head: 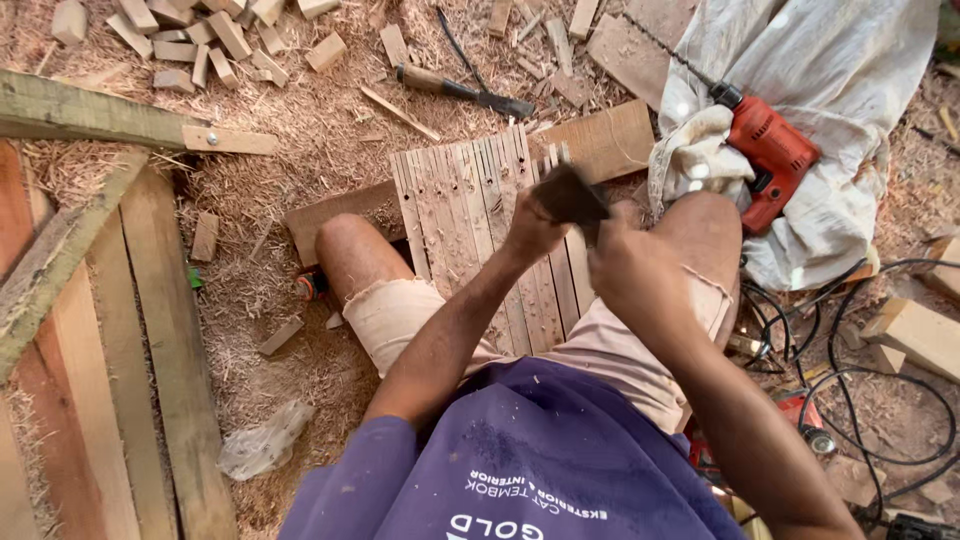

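Dark wooden block (570, 195), pinched between my left hand (532, 228) and right hand (625, 262), hovers above the slatted panel (470, 210) resting across my knees, its far edge on a plank (600, 140), steadying it; red drill (770, 155) lies beyond on cloth (840, 70).

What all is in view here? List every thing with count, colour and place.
slatted wooden panel: one, pale brown, across the lap
dark flat piece: one, blackish, held over the panel
electric drill: one, red, on white cloth, right
chisel: one, wooden handle, top centre
wood offcuts: many, pale, top left
planks: several, brown, left
cables: black, right
left hand: gripping the dark piece
right hand: at the dark piece
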A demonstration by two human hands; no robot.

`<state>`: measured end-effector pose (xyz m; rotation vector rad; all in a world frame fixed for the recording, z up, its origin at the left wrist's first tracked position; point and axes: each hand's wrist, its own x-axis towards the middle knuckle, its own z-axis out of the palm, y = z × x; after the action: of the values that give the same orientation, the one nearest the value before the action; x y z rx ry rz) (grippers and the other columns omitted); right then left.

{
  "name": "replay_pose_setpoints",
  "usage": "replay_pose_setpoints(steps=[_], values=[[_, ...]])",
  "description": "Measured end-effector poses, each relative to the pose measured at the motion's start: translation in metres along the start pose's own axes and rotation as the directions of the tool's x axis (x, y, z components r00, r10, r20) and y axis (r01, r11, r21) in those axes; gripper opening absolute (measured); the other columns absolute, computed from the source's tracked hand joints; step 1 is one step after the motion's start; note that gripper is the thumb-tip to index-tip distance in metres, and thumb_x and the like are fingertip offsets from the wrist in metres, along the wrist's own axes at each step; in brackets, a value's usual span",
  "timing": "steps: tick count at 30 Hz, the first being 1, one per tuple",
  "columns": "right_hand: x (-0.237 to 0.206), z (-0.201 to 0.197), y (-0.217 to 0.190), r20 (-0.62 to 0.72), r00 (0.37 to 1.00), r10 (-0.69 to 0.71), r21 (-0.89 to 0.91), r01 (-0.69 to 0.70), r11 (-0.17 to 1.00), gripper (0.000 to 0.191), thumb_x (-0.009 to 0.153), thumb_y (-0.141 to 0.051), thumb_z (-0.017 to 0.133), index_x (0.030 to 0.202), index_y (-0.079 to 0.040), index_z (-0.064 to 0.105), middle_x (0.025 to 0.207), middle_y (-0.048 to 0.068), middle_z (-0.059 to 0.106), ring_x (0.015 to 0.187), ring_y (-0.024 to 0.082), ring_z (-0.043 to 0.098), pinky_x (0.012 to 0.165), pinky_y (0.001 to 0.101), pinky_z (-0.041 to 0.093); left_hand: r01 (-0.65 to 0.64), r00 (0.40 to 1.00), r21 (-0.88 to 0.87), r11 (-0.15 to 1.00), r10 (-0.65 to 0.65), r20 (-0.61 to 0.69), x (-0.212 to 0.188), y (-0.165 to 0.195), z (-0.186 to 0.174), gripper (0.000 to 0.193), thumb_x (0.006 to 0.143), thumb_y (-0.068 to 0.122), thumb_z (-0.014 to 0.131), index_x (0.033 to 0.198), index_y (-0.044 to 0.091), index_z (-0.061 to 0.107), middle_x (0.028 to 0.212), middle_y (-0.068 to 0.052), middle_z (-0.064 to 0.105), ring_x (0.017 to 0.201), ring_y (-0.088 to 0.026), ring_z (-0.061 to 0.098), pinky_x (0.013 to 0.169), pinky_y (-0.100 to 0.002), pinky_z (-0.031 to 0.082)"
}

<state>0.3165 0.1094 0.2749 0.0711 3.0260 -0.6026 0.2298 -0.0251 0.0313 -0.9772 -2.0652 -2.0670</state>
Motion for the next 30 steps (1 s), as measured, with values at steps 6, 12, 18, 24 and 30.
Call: replay_pose_setpoints(steps=[6, 12, 18, 24, 30], values=[[-0.007, 0.05, 0.062, 0.07, 0.989, 0.132, 0.418, -0.149, 0.896, 0.04, 0.078, -0.017, 0.072, 0.106, 0.01, 0.062, 0.066, 0.021, 0.066, 0.057, 0.032, 0.068, 0.054, 0.0448, 0.054, 0.59, 0.713, -0.266, 0.763, -0.646, -0.272, 0.131, -0.041, -0.028, 0.013, 0.088, 0.007, 0.077, 0.085, 0.004, 0.065, 0.068, -0.001, 0.067, 0.055, -0.012, 0.064, 0.047, -0.027, 0.057], [-0.087, 0.062, 0.099, 0.354, 0.826, 0.438, 0.469, -0.562, 0.681, 0.026, 0.079, -0.014, 0.068, 0.066, 0.008, 0.066, 0.052, 0.014, 0.064, 0.044, 0.021, 0.064, 0.048, 0.0372, 0.052, 0.135, 0.991, 0.594, 0.793, -0.116, -0.069, 0.05, -0.012, 0.005, 0.031, 0.106, 0.01, 0.053, 0.075, 0.008, 0.051, 0.057, -0.006, 0.047, 0.045, -0.014, 0.048, 0.031, -0.024, 0.039], [-0.114, 0.076, 0.128, 0.404, 0.759, 0.511, 0.662, -0.628, 0.41, 0.017, 0.08, -0.001, 0.062, 0.064, 0.005, 0.06, 0.053, 0.009, 0.059, 0.042, 0.017, 0.058, 0.042, 0.0326, 0.045, 0.053, 0.997, 0.425, 0.904, -0.02, -0.081, -0.027, 0.001, 0.025, 0.031, 0.109, 0.012, 0.049, 0.078, 0.01, 0.053, 0.065, -0.004, 0.05, 0.049, -0.014, 0.049, 0.031, -0.024, 0.041], [-0.097, 0.074, 0.127, 0.434, 0.809, 0.397, 0.736, -0.572, 0.361, 0.017, 0.078, 0.003, 0.061, 0.062, 0.002, 0.056, 0.051, 0.008, 0.056, 0.038, 0.018, 0.056, 0.038, 0.0328, 0.044, -0.228, 0.948, 0.36, 0.905, 0.122, 0.293, -0.016, 0.036, 0.004, 0.044, 0.111, 0.026, 0.055, 0.068, 0.019, 0.047, 0.06, 0.0, 0.041, 0.051, -0.015, 0.044, 0.047, -0.029, 0.045], [-0.099, 0.072, 0.122, 0.474, 0.773, 0.421, 0.759, -0.601, 0.25, 0.019, 0.08, 0.004, 0.06, 0.062, 0.003, 0.055, 0.05, 0.009, 0.055, 0.038, 0.019, 0.054, 0.037, 0.0337, 0.044, -0.152, 0.983, 0.294, 0.944, 0.114, 0.142, -0.022, 0.033, -0.007, 0.038, 0.106, 0.027, 0.064, 0.072, 0.017, 0.053, 0.064, 0.0, 0.05, 0.059, -0.016, 0.05, 0.047, -0.03, 0.044]])
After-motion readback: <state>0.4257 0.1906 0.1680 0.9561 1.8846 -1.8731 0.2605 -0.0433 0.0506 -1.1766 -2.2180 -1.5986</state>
